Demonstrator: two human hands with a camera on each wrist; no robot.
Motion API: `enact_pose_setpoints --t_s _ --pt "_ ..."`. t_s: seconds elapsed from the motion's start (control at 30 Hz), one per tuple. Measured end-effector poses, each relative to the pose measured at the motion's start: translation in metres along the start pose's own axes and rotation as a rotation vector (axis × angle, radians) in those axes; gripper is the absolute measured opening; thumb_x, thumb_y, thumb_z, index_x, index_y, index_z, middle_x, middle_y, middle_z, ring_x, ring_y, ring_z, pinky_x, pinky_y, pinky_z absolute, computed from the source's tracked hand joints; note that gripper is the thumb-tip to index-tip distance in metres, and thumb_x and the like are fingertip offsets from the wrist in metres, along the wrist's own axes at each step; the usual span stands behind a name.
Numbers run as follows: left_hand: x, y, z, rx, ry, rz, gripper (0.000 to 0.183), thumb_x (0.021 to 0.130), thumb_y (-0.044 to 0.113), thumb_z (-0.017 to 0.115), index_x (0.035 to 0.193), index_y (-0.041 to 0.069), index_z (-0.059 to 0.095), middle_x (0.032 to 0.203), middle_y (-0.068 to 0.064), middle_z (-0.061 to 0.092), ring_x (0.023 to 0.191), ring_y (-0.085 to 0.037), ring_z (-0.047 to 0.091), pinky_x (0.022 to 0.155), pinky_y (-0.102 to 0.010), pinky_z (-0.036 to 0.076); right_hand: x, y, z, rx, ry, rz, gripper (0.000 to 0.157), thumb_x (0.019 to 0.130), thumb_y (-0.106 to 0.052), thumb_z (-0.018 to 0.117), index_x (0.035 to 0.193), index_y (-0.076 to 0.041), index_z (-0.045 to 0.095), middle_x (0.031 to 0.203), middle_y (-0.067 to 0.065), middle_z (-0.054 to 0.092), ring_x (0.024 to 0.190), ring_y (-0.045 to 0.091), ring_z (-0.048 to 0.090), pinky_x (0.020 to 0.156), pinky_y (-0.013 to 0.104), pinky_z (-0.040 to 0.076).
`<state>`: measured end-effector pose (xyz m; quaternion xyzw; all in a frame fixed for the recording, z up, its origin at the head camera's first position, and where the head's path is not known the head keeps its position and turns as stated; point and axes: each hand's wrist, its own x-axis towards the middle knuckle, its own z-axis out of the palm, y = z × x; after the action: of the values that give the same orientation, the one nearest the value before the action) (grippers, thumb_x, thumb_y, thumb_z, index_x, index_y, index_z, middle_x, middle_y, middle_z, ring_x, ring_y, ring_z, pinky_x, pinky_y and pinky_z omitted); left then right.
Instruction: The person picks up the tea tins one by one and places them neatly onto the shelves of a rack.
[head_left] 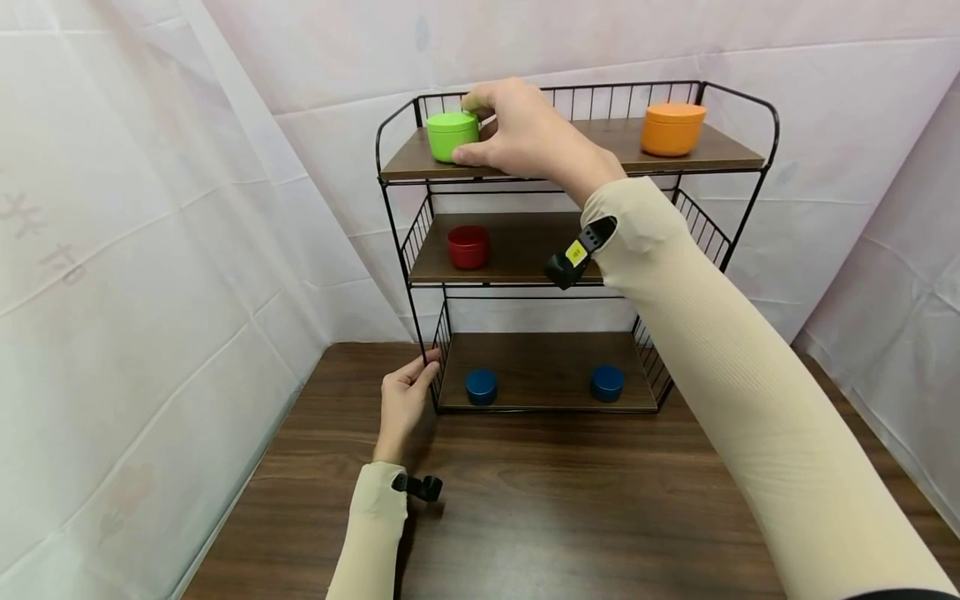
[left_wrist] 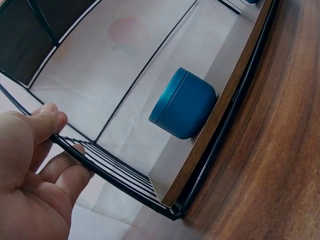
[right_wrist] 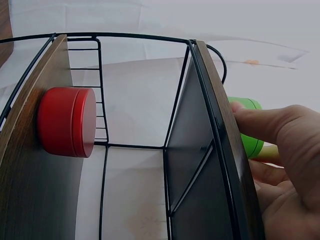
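My right hand (head_left: 528, 129) is at the left end of the top shelf (head_left: 600, 133), its thumb and fingers around a small round green tin (head_left: 448, 140) with a lid. In the right wrist view the thumb lies along the green tin (right_wrist: 254, 142), partly hiding it. Low on the left side of the three-tier black wire rack, my left hand (head_left: 402, 404) pinches the side frame. The left wrist view shows its thumb and fingers on the black wire side (left_wrist: 115, 175), beside a blue tin (left_wrist: 185, 105) on the bottom shelf.
An orange tin (head_left: 672, 131) stands at the top shelf's right end. On the middle shelf is a red tin (head_left: 468, 248). Another blue tin (head_left: 607, 383) sits toward the right of the bottom shelf. The rack stands on a dark wooden table (head_left: 540, 500), with white cloth (head_left: 187, 167) around it.
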<state>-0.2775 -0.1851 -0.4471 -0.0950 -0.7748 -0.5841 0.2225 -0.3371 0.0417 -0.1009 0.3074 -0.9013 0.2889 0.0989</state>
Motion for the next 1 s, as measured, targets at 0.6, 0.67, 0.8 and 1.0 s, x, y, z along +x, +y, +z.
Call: enact_pose_setpoints --t_s 0.6,0.67,0.8,1.0 --pt "0.002 -0.001 -0.002 -0.034 -0.009 -0.035 0.026 0.093 0.008 0.064 0.117 0.0 0.069 0.114 -0.016 0.07 0.106 -0.023 0.066 0.084 -0.015 0.049 -0.024 0.0 -0.011 -0.009 0.045 0.044 0.064 0.088 -0.035 0.07 0.143 -0.015 0.046 0.144 0.002 0.05 0.12 0.01 0.058 0.097 0.026 0.048" --pt "0.001 -0.001 -0.002 -0.037 -0.013 -0.033 0.026 0.093 0.008 0.063 0.118 0.001 0.069 0.115 -0.017 0.069 0.11 -0.026 0.064 0.086 -0.016 0.049 -0.032 0.001 -0.013 -0.002 0.07 0.037 0.066 0.088 -0.036 0.07 0.144 -0.016 0.044 0.144 0.0 0.049 0.121 0.009 0.057 0.097 0.025 0.048" --pt "0.001 0.001 -0.002 -0.009 0.0 -0.029 0.026 0.093 0.009 0.064 0.117 0.001 0.069 0.103 -0.02 0.072 0.09 -0.018 0.069 0.08 -0.016 0.05 -0.049 0.001 -0.016 0.006 0.12 -0.012 0.069 0.088 -0.036 0.07 0.147 -0.015 0.041 0.143 -0.003 0.05 0.122 0.008 0.056 0.098 0.023 0.047" --pt "0.002 -0.007 -0.002 -0.009 0.007 -0.022 0.027 0.093 0.012 0.064 0.117 0.001 0.069 0.105 -0.021 0.071 0.089 -0.007 0.067 0.079 -0.014 0.048 -0.072 0.004 -0.012 0.011 0.176 -0.092 0.067 0.088 -0.033 0.071 0.146 -0.015 0.043 0.144 0.0 0.05 0.125 0.01 0.053 0.101 0.025 0.045"
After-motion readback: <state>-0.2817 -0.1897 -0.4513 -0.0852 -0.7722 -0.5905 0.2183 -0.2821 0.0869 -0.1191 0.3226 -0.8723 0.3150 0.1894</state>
